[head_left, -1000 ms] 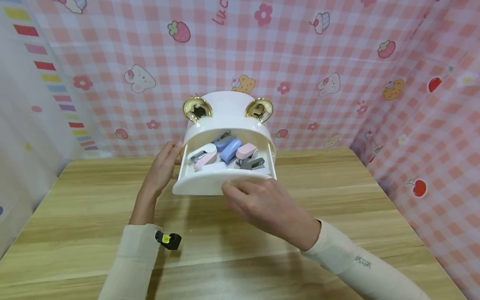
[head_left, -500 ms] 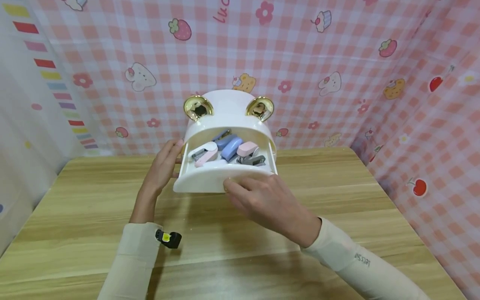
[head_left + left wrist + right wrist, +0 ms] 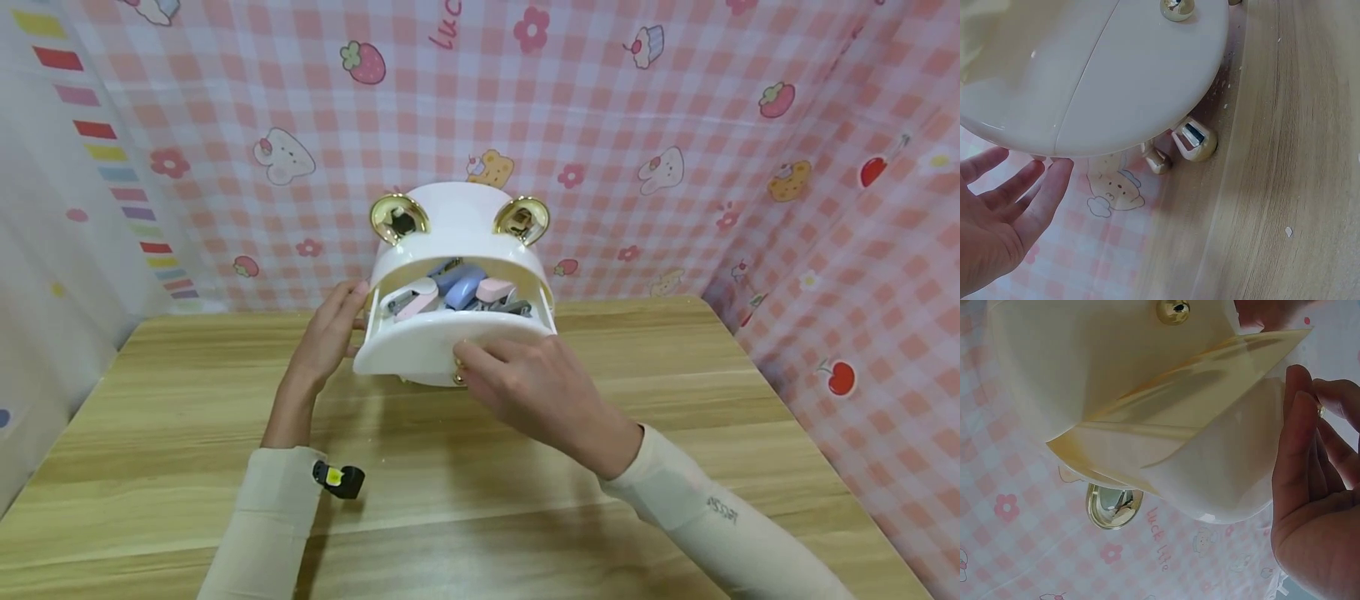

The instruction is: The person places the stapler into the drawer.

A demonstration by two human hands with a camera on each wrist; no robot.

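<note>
A white storage box (image 3: pixel 461 225) with gold frog-like eyes stands at the back of the table, its upper drawer (image 3: pixel 401 346) pulled partly out. Several small staplers lie inside, among them a blue stapler (image 3: pixel 463 290), a pink stapler (image 3: pixel 495 291) and a grey stapler (image 3: pixel 516 308). My right hand (image 3: pixel 536 396) is at the drawer front, thumb and fingers pinching its small gold knob (image 3: pixel 1321 412). The left hand (image 3: pixel 324 337) steadies the box's left side; in the left wrist view its extended fingers (image 3: pixel 1057 178) touch the curved edge.
Below the drawer, another gold knob (image 3: pixel 1177 7) sits on the box front. Gold feet (image 3: pixel 1196 140) raise the box off the wooden table (image 3: pixel 420 517). A pink checked cloth (image 3: pixel 450 108) hangs close behind, and more cloth covers the right side.
The drawer has slid inward a little, with my right hand moving along with it. Less of the staplers shows now, and a gold knob appears below the drawer front. My left hand stays put.
</note>
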